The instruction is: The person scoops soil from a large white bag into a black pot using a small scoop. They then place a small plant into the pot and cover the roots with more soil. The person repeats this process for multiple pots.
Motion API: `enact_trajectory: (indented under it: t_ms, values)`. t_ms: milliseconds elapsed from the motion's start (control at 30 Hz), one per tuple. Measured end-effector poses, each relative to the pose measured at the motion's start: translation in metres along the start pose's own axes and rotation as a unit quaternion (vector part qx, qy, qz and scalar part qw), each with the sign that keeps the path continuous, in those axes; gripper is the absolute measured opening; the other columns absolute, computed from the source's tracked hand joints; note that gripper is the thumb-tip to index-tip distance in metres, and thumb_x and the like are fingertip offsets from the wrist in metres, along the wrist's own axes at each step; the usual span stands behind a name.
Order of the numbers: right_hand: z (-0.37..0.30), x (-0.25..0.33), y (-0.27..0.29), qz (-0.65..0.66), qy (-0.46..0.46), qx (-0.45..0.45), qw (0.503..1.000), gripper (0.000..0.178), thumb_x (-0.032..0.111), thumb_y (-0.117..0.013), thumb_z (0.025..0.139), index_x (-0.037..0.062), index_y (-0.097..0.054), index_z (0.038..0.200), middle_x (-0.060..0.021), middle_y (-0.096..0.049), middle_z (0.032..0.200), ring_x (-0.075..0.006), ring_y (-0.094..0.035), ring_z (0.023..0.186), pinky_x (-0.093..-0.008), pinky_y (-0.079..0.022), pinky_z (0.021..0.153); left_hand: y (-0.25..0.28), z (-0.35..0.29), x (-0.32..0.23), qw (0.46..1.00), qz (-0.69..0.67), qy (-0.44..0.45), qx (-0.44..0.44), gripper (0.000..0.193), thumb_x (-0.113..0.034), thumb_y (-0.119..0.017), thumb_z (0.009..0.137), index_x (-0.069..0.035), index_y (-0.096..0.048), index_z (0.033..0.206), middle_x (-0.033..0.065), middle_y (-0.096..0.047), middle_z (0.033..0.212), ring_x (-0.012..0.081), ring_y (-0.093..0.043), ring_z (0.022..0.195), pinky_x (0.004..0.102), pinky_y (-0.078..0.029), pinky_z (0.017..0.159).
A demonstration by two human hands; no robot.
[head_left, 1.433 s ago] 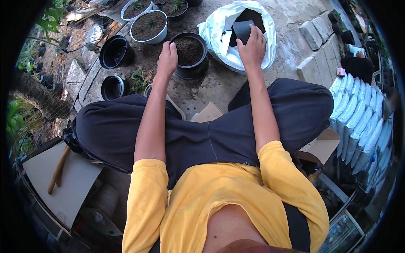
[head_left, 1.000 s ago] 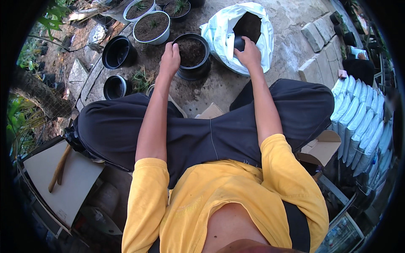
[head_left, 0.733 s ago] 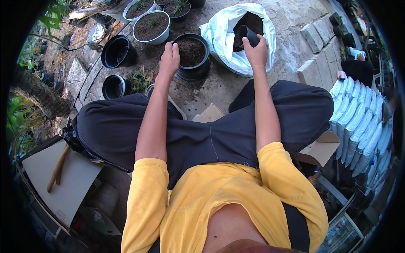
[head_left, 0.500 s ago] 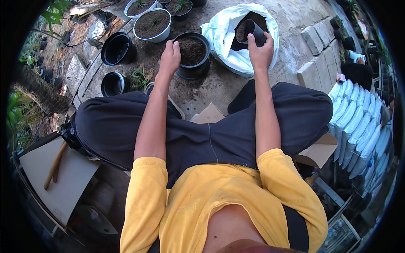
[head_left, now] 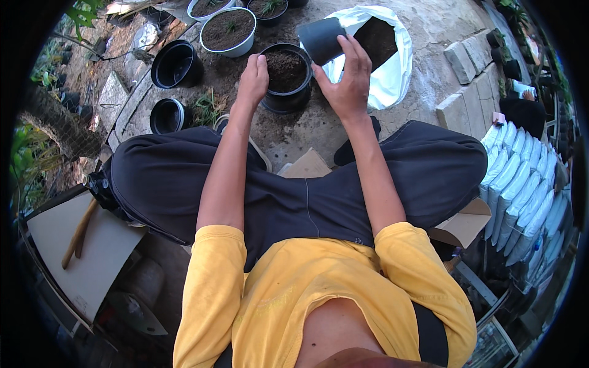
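A black plant pot with dark soil in it stands on the ground in front of me. My left hand grips its left rim, the fingers close together. Above the pot's right side, my right hand holds a small black pot tipped over toward the left, its mouth turned away from view. Thumb and fingers wrap its lower right end. Whether soil is falling from it cannot be seen. Just beyond my right hand sits an open white sack with dark soil inside.
Two empty black pots stand at the left, beside a grass tuft. White pots with soil and seedlings are farther back. Concrete blocks and stacked filled white bags lie at the right.
My right hand has lifted the small pot out of the sack, moved it left and tipped it over beside the larger pot. My left hand stays at the larger pot's rim.
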State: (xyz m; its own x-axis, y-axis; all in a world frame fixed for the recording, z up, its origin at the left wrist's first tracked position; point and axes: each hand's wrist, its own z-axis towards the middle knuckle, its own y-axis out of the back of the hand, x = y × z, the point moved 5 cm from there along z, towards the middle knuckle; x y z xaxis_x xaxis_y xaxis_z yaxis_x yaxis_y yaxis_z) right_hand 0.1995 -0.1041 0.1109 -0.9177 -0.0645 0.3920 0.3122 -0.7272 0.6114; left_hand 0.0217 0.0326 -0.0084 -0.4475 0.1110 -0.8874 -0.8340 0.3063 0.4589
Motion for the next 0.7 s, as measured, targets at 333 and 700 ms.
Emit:
enact_trajectory:
  t_ms: [333, 700]
  values:
    - [-0.040, -0.135, -0.021, -0.176, -0.220, 0.166, 0.945, 0.071, 0.023, -0.080, 0.079, 0.0094, -0.048, 0.140, -0.0170, -0.048, 0.144, -0.0374, -0.046, 0.132, -0.0475, -0.039, 0.109, -0.002, 0.001, 0.003, 1.000, -0.002, -0.019, -0.003, 0.041, -0.036, -0.037, 0.107, -0.002, -0.053, 0.122, 0.0305, -0.063, 0.112, 0.0485, -0.059, 0.110, 0.0496, -0.046, 0.093]
    - [-0.050, -0.157, -0.032, -0.088, -0.366, 0.235, 0.896, 0.072, 0.039, -0.077, 0.078, 0.0077, -0.050, 0.138, -0.0203, -0.056, 0.134, -0.0376, -0.055, 0.124, -0.0459, -0.045, 0.103, -0.001, 0.002, 0.003, 1.000, -0.002, -0.007, -0.001, 0.040, -0.037, -0.038, 0.107, -0.003, -0.054, 0.121, 0.0303, -0.064, 0.112, 0.0483, -0.059, 0.110, 0.0494, -0.046, 0.093]
